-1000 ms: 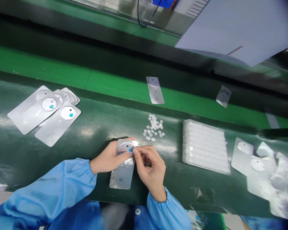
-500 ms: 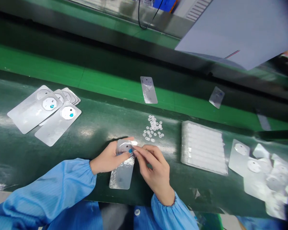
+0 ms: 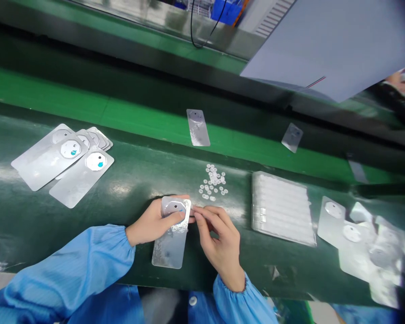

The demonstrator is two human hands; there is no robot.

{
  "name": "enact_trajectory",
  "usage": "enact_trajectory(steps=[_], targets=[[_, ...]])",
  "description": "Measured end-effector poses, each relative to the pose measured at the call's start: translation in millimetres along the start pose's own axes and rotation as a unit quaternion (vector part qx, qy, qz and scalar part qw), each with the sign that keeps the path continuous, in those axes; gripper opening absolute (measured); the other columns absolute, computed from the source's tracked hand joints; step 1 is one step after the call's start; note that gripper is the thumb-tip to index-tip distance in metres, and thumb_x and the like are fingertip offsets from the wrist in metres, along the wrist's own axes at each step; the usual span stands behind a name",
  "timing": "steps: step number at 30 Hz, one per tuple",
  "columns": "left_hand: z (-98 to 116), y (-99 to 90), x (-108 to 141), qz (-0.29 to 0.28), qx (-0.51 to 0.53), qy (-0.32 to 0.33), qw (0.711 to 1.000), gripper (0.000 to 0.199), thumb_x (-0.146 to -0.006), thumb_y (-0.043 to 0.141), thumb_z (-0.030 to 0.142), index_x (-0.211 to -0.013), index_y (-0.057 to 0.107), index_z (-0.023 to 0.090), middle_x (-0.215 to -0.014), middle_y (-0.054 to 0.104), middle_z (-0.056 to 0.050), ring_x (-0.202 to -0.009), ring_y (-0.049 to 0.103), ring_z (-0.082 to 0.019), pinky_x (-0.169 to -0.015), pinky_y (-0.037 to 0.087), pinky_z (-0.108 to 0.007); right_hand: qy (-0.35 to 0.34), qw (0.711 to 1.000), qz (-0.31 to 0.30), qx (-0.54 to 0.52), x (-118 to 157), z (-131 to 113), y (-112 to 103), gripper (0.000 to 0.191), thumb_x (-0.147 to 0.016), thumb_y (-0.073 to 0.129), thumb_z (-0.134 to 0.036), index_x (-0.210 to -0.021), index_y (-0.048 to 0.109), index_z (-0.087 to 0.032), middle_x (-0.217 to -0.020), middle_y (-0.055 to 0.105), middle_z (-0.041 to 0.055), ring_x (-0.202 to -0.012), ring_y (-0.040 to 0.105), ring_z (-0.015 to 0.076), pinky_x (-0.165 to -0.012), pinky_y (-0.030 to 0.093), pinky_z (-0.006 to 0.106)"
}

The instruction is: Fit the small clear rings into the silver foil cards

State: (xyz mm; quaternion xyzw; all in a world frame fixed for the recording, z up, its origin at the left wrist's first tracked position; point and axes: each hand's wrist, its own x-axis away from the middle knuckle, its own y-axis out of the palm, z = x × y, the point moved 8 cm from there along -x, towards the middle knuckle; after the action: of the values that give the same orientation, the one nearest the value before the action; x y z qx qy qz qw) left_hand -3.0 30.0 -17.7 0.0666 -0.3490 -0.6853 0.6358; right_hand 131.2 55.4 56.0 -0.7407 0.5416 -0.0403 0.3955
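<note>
My left hand (image 3: 155, 221) grips a silver rectangular plate (image 3: 168, 247) with rounded corners, its thumb lying over the plate's ring-shaped upper part and fingers behind. A dark dot and a bit of blue show beside the thumb. At the plate's upper right edge, my right hand (image 3: 219, 236) is closed in a pinch. Whatever sits between those fingertips, if anything, is too small to make out. Just beyond the hands lie several small clear discs (image 3: 214, 180) in a loose pile.
Overlapping silver plates (image 3: 67, 166) with white round labels lie at left. A stack of clear plastic trays (image 3: 283, 207) stands right, with more plates (image 3: 354, 252) beyond it. Further plates (image 3: 198, 128) rest on the green strip behind. A pale panel (image 3: 324, 45) overhangs upper right.
My right fingertips have moved off the plate's ring area to its right edge. The plates on the green strip have shifted left relative to the table.
</note>
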Motion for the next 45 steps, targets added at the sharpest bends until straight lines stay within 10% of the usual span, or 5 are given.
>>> enact_trajectory(steps=[20, 28, 45], targets=[[-0.1, -8.0, 1.8, 0.025, -0.08, 0.015, 0.996, 0.053, -0.095, 0.063, 0.049, -0.138, 0.063, 0.018, -0.134, 0.068, -0.009, -0.125, 0.061, -0.029, -0.108, 0.046, -0.038, -0.075, 0.989, -0.031, 0.122, 4.4, -12.1, 20.2, 0.023, -0.1, 0.061, -0.017, -0.116, 0.075, -0.025, -0.098, 0.069, 0.0052, -0.059, 0.058, 0.0098, -0.058, 0.052, 0.025], [2.3, -8.0, 1.0, 0.021, -0.135, 0.039, 0.99, 0.049, -0.097, 0.06, 0.049, -0.135, 0.066, 0.02, -0.141, 0.065, -0.007, -0.136, 0.054, -0.029, -0.119, 0.037, -0.04, -0.063, 0.995, -0.041, 0.066, 6.7, -3.8, 24.8, 0.018, -0.1, 0.059, -0.012, -0.106, 0.072, -0.022, -0.099, 0.072, 0.0048, -0.085, 0.072, 0.0158, -0.079, 0.059, 0.028], [-1.0, -6.7, 0.2, 0.012, -0.156, 0.035, 0.987, 0.049, -0.098, 0.058, 0.045, -0.137, 0.063, 0.017, -0.141, 0.065, -0.008, -0.133, 0.056, -0.029, -0.115, 0.04, -0.038, 0.028, 0.994, -0.101, -0.037, 5.0, 9.9, 21.9, 0.016, -0.104, 0.046, -0.018, -0.099, 0.06, -0.022, -0.094, 0.065, 0.0058, -0.086, 0.067, 0.0178, -0.075, 0.056, 0.028]])
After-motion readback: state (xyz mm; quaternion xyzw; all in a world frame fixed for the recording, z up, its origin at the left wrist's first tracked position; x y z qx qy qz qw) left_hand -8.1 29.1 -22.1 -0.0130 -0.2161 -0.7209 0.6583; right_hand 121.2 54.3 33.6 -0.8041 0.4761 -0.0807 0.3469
